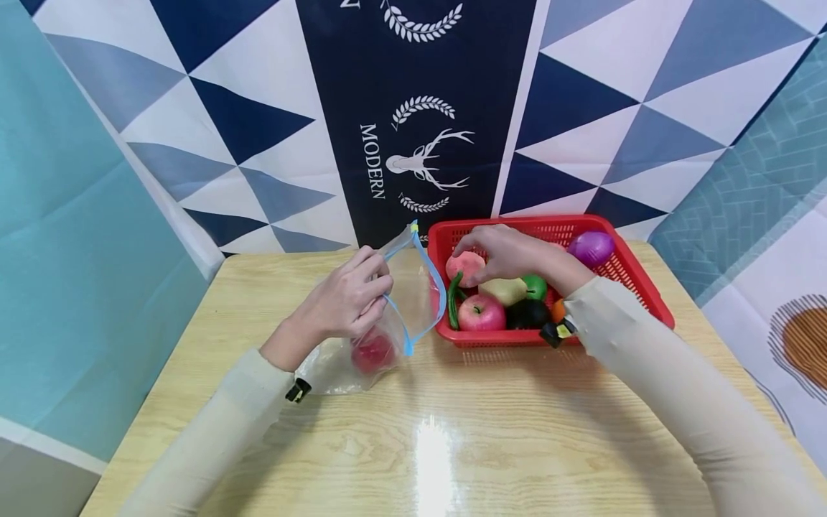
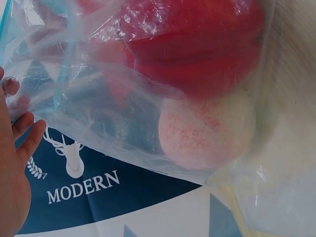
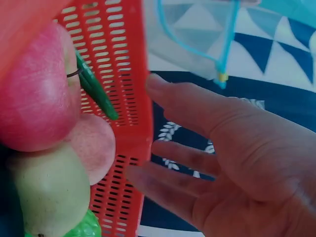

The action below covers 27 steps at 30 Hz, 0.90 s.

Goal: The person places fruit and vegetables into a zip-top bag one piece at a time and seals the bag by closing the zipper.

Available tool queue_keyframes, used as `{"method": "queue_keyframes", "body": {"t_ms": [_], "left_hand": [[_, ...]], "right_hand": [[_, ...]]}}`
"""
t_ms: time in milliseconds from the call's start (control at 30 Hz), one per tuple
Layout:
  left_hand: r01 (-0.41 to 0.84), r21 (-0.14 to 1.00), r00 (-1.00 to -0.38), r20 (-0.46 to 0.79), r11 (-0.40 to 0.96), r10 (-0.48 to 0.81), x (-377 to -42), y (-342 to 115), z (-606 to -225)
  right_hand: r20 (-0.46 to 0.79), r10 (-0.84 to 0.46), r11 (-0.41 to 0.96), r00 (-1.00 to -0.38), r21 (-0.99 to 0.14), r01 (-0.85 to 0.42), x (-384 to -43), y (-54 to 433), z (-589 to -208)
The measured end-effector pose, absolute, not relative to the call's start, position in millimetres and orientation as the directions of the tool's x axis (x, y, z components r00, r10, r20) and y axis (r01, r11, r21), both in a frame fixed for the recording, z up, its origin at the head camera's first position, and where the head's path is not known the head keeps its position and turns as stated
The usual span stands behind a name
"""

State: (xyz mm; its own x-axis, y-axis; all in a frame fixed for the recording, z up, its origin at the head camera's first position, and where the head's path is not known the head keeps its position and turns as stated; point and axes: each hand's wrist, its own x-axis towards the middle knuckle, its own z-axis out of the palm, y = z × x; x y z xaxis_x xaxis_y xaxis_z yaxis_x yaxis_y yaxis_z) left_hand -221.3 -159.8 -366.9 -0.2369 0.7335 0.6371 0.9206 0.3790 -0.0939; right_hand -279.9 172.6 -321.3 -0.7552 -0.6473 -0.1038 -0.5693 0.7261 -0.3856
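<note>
My left hand (image 1: 352, 294) pinches the near side of a clear zip bag (image 1: 326, 372), whose blue-edged mouth gapes toward the basket. Inside the bag lie a red lobed fruit (image 2: 197, 49) and a pale pink peach (image 2: 207, 131), seen through the plastic in the left wrist view. Over the left end of a red basket (image 1: 472, 337), my right hand (image 1: 504, 251) has its thumb and fingers spread around another peach (image 1: 464, 271). Nothing shows between those fingers in the right wrist view. A green chili (image 1: 454, 305), a pink apple (image 1: 481, 314) and a pear (image 1: 504, 291) lie close by.
Also in the basket are a dark rounded item (image 1: 528, 314), a green pepper (image 1: 535, 287), an orange piece (image 1: 558, 311) and a purple onion (image 1: 591, 248). The wooden table (image 1: 362, 452) meets a patterned cloth backdrop (image 1: 258, 143) behind the basket.
</note>
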Motion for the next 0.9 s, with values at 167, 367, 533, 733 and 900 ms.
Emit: {"method": "queue_keyframes", "body": {"t_ms": [167,367,533,733,900], "left_hand": [[0.92,-0.093,-0.242,0.631,0.381,0.737,-221.4,-160.6,-368.0],[0.921,-0.096,-0.235,0.638,0.379,0.733,-220.3,-159.6,-367.1],[0.919,-0.095,-0.244,0.627,0.383,0.74,-219.9,-158.0,-366.7],[0.915,-0.09,-0.258,0.618,0.393,0.742,-218.8,-158.0,-366.0],[0.915,-0.089,-0.262,0.613,0.395,0.746,-218.3,-157.9,-366.6]], "right_hand": [[-0.148,-0.651,0.71,-0.745,-0.467,-0.528,-295.5,163.4,-329.1],[-0.204,-0.651,0.722,-0.731,-0.463,-0.514,-304.5,154.4,-338.4],[-0.21,-0.665,0.724,-0.716,-0.414,-0.551,-306.1,150.7,-342.0],[-0.149,-0.672,0.72,-0.726,-0.363,-0.592,-305.0,147.2,-344.4],[-0.11,-0.672,0.717,-0.732,-0.345,-0.606,-303.8,147.1,-345.7]]}}
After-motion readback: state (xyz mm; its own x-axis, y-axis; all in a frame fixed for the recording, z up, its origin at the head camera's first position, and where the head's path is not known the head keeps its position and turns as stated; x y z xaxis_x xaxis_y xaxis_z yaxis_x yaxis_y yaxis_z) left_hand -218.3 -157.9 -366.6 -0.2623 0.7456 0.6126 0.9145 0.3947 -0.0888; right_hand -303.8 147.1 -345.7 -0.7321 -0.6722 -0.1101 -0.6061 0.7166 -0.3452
